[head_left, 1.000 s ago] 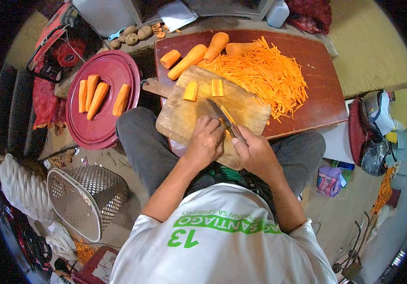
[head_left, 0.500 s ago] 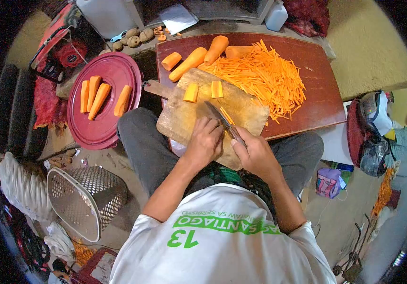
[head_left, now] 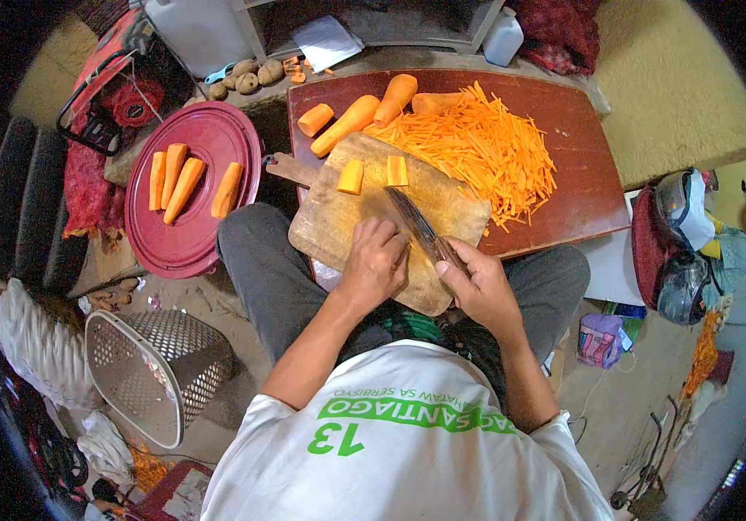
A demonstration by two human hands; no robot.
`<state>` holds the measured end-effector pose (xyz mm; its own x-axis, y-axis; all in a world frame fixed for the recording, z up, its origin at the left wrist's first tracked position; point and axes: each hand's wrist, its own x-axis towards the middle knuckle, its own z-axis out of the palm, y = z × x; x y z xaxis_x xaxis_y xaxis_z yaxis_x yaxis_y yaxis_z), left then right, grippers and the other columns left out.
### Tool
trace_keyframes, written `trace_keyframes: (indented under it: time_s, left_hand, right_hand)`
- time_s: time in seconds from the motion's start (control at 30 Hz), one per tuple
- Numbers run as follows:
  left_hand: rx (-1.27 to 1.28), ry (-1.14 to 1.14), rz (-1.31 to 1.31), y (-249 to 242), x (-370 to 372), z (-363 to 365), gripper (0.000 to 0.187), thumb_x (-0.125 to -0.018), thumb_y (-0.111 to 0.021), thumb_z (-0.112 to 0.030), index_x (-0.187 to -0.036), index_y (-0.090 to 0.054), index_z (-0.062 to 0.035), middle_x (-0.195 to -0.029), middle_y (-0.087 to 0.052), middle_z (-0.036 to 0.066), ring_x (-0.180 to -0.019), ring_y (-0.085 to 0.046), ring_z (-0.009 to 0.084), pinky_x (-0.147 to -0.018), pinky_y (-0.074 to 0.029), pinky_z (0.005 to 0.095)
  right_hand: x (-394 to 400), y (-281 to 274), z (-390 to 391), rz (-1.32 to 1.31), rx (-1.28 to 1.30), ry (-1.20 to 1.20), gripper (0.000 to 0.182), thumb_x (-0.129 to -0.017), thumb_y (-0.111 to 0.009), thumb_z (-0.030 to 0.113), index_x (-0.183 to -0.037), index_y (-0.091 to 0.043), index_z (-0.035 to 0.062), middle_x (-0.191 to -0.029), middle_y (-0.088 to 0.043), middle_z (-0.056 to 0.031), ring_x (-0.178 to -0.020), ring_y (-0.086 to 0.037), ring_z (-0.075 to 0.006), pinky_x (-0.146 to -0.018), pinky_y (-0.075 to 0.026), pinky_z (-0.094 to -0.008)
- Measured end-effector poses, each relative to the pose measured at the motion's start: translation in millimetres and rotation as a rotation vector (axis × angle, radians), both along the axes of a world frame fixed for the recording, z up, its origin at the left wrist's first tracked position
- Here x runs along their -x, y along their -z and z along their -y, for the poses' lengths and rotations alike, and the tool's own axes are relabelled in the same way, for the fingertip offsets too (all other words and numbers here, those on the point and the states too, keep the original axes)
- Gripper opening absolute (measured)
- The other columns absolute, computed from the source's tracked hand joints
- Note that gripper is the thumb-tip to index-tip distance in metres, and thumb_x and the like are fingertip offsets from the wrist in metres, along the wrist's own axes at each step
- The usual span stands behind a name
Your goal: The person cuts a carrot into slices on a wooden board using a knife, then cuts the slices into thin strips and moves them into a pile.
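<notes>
My right hand (head_left: pixel 483 286) grips the handle of a knife (head_left: pixel 418 224), its dark blade lying diagonally over the wooden cutting board (head_left: pixel 321 221). Beside the blade, my left hand (head_left: pixel 376 260) is closed, fingers curled down on the board around a piece of carrot that is mostly hidden; only a thin orange edge shows by the fingertips. Two short carrot chunks, a left one (head_left: pixel 350 176) and a right one (head_left: pixel 397 171), sit on the far part of the board. Just past the board spreads a big heap of carrot strips (head_left: pixel 494 156).
Whole carrots (head_left: pixel 347 124) lie on the red table (head_left: pixel 581 156) behind the board. A round red lid (head_left: pixel 151 252) at left carries several peeled carrots (head_left: pixel 184 188). A perforated basket (head_left: pixel 177 373) lies on its side on the floor. Potatoes (head_left: pixel 246 82) rest at the back.
The knife has shifted right, away from my left hand, and its blade is turned flatter. The thin strips beside the blade no longer show there. My left hand stays nearly in place.
</notes>
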<state>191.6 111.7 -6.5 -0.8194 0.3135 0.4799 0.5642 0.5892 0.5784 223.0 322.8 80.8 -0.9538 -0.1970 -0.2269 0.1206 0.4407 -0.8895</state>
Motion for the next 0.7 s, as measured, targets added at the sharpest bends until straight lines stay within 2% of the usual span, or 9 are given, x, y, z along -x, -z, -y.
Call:
trace_keyframes:
  time_s: [0.13,0.33,0.47,0.53,0.6,0.63,0.7]
  left_hand:
    - [-0.02,-0.021,0.008,0,0,-2,0.02,-0.082,-0.081,-0.006,-0.1,-0.076,-0.0004,-0.098,-0.062,0.015,-0.097,-0.059,0.0375,-0.089,-0.046,0.0495]
    - [0.003,-0.007,-0.051,4,2,-1,0.02,-0.082,-0.082,-0.007,-0.101,-0.077,-0.0014,-0.096,-0.062,0.014,-0.095,-0.059,0.0371,-0.087,-0.046,0.0499]
    - [-0.03,-0.083,0.011,-3,2,3,0.021,-0.082,-0.081,-0.003,-0.102,-0.076,-0.0003,-0.098,-0.065,0.016,-0.097,-0.061,0.0383,-0.09,-0.048,0.0506]
    - [-0.14,-0.167,-0.05,-2,7,8,0.018,-0.081,-0.079,-0.002,-0.099,-0.077,-0.0005,-0.099,-0.067,0.015,-0.097,-0.062,0.0369,-0.088,-0.047,0.0486]
    - [-0.262,-0.25,-0.097,-4,13,16,0.016,-0.082,-0.077,0.001,-0.098,-0.077,0.0011,-0.096,-0.068,0.016,-0.093,-0.064,0.0362,-0.085,-0.048,0.0462]
    - [-0.334,-0.28,-0.031,-7,13,18,0.015,-0.083,-0.076,0.002,-0.098,-0.077,0.002,-0.095,-0.067,0.016,-0.091,-0.064,0.035,-0.084,-0.049,0.0446]
    - [-0.476,-0.343,0.098,-19,13,21,0.014,-0.084,-0.076,0.002,-0.098,-0.077,0.004,-0.093,-0.066,0.016,-0.088,-0.065,0.0325,-0.081,-0.05,0.0414]
  right_hand:
    - [-4,3,0,-0.006,-0.009,-0.036,0.042,-0.103,-0.067,0.018,-0.138,-0.066,-0.0039,-0.109,-0.077,-0.0229,-0.099,-0.076,-0.0297,-0.092,-0.058,-0.0408]
    - [-8,-5,-4,0.071,0.072,0.041,0.042,-0.101,-0.067,0.018,-0.138,-0.067,-0.0028,-0.107,-0.077,-0.0232,-0.094,-0.077,-0.0304,-0.087,-0.058,-0.0407]
    - [-11,-11,-7,-0.226,-0.16,-0.083,0.042,-0.1,-0.071,0.019,-0.136,-0.067,-0.002,-0.105,-0.077,-0.0259,-0.093,-0.078,-0.0376,-0.083,-0.06,-0.045]
    - [-15,-6,-11,-0.373,-0.25,-0.19,0.044,-0.099,-0.072,0.021,-0.136,-0.066,-0.0011,-0.105,-0.076,-0.0275,-0.094,-0.077,-0.0419,-0.081,-0.061,-0.0485]
    - [-20,-7,-11,-0.323,-0.337,-0.236,0.043,-0.096,-0.075,0.015,-0.135,-0.067,-0.0022,-0.109,-0.077,-0.0263,-0.098,-0.077,-0.0418,-0.084,-0.061,-0.0453]
    - [-23,-7,-11,-0.298,-0.38,-0.26,0.043,-0.094,-0.076,0.011,-0.134,-0.067,-0.0028,-0.112,-0.077,-0.0258,-0.101,-0.077,-0.0417,-0.085,-0.062,-0.0437]
    - [-27,-4,-13,-0.288,-0.374,-0.294,0.043,-0.094,-0.075,0.011,-0.134,-0.066,-0.001,-0.11,-0.076,-0.0259,-0.101,-0.076,-0.042,-0.085,-0.061,-0.0463]
